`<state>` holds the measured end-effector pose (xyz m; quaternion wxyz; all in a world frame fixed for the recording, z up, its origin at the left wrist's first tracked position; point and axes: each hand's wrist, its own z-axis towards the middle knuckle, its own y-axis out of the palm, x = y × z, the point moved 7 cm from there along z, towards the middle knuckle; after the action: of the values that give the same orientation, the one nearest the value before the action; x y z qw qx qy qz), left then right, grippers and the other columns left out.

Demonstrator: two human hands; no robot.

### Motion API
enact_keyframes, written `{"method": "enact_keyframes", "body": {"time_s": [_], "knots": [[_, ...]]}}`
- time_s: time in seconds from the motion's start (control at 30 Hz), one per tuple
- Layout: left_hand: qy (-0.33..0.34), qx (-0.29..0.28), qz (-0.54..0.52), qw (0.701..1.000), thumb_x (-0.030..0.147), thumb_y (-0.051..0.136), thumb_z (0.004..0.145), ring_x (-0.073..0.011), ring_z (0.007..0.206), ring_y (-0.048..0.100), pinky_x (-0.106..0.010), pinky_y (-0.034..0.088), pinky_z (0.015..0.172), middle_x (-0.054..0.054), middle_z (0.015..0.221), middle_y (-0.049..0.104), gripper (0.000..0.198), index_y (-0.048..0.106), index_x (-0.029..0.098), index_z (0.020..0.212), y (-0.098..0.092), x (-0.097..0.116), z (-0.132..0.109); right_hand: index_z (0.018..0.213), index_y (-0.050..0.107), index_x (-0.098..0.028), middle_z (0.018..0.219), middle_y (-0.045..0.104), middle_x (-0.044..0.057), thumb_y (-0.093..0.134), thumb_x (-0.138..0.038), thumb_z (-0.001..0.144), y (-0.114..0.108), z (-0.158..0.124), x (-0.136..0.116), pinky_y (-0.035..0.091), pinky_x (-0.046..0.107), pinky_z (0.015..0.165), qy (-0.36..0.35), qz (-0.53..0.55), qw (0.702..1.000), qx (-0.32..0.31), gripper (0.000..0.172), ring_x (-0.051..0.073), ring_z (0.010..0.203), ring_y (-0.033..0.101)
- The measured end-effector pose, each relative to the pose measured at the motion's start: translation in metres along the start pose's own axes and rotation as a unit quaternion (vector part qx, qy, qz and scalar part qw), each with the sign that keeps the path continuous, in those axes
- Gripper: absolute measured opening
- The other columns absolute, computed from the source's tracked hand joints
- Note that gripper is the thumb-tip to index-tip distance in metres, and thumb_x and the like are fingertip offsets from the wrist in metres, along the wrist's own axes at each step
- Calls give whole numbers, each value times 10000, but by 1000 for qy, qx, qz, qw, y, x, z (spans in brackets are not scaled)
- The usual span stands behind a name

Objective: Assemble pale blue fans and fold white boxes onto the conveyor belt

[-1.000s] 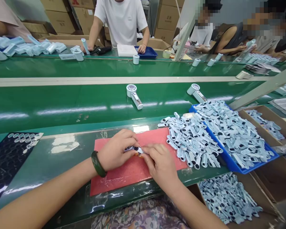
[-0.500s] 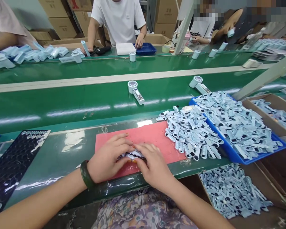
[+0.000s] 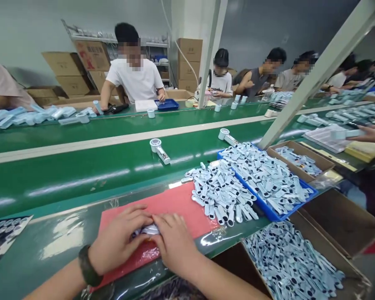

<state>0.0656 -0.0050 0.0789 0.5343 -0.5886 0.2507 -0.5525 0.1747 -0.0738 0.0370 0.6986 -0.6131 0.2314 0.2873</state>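
My left hand (image 3: 120, 237), with a dark green bangle (image 3: 89, 266) at the wrist, is closed around one end of a small pale plastic piece (image 3: 151, 229). The other end is gripped by my right hand (image 3: 176, 241), the two thumbs meeting at its near side. Fingers cover most of the piece, so its full shape is hidden. Both hands are over a pink mat (image 3: 175, 204) at the bench edge. To their right, a heap of light-blue plastic covers (image 3: 221, 191) with black patches lies partly on the mat.
More covers fill a blue tray (image 3: 276, 214) and a cardboard box (image 3: 334, 254) below it. Handheld fans (image 3: 160, 151) lie on the green conveyor (image 3: 90, 175). A dark sticker sheet (image 3: 6, 237) is at left. Co-workers (image 3: 134, 79) sit opposite; a slanted post (image 3: 312, 79) crosses the right.
The camera view has tilted up and turned right, so more co-workers and the right side show. Both hands still hold the small piece over the mat.
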Motion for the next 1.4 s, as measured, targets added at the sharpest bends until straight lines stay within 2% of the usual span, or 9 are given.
{"method": "enact_keyframes", "body": {"time_s": [0.17,0.4,0.6,0.7,0.87,1.0,1.13,1.23,1.4], "knots": [[-41,-48,-53,997,304,601,942,-247,1070,602,-427,509,955,-34,1036,710,147,652,233,1060,1,-6,11,1337,550,-216,1189,637,89,477,-225,988,-3,3,3,456,460,958,5,25,1000,2,357,266,1075,543],[-17,-61,-16,998,222,627,904,-268,1268,509,-502,384,1134,-55,1206,675,276,609,222,1180,-3,4,4,1435,459,-203,1337,581,94,571,-235,944,-9,-6,3,432,488,1046,-29,34,999,-27,505,276,1199,512],[-11,-51,167,985,292,663,899,-366,1349,452,-720,247,1134,-90,1262,645,263,609,244,1152,1,11,6,1438,445,-185,1403,534,101,568,-239,947,-15,-8,5,428,459,1087,-34,31,999,-9,509,265,1253,483],[19,-56,223,973,202,542,948,-315,1218,565,-688,257,1145,-92,1139,677,152,631,219,1071,-2,11,18,1410,476,-185,1359,567,104,552,-282,972,-36,-10,18,436,453,1058,-25,-20,998,61,455,266,1216,498],[27,-167,278,946,137,546,927,-261,1027,627,-601,367,1095,-63,1014,681,142,648,218,984,-27,-51,59,1218,622,-173,1255,624,130,520,-271,993,-83,-13,56,437,493,936,57,-242,952,176,266,304,1091,531],[-54,-138,367,919,110,699,811,-356,1345,452,-662,240,1150,-124,1222,641,188,689,202,974,-74,-138,105,1023,669,-194,1306,601,128,561,-263,970,-88,-13,72,423,486,894,78,-326,927,168,138,322,1097,524],[-136,-95,389,906,49,548,885,-403,1442,328,-735,177,1128,-157,1355,583,254,743,202,942,-97,-205,127,1038,659,-226,1301,624,114,555,-317,978,-80,-17,73,400,483,889,50,-351,917,180,151,325,1123,534],[-158,-83,365,914,45,473,923,-370,1421,380,-678,249,1129,-135,1448,530,418,710,281,1174,-86,-226,125,1034,667,-252,1274,660,95,533,-333,978,-80,-22,75,390,480,859,29,-381,905,189,166,327,1097,563],[-184,-67,330,924,53,450,924,-283,1493,288,-472,343,1144,-104,1624,312,740,241,342,1572,-82,-238,71,1134,664,-297,1157,730,53,585,-313,909,-69,-31,66,446,430,798,-84,-342,914,200,239,267,960,669]]}}
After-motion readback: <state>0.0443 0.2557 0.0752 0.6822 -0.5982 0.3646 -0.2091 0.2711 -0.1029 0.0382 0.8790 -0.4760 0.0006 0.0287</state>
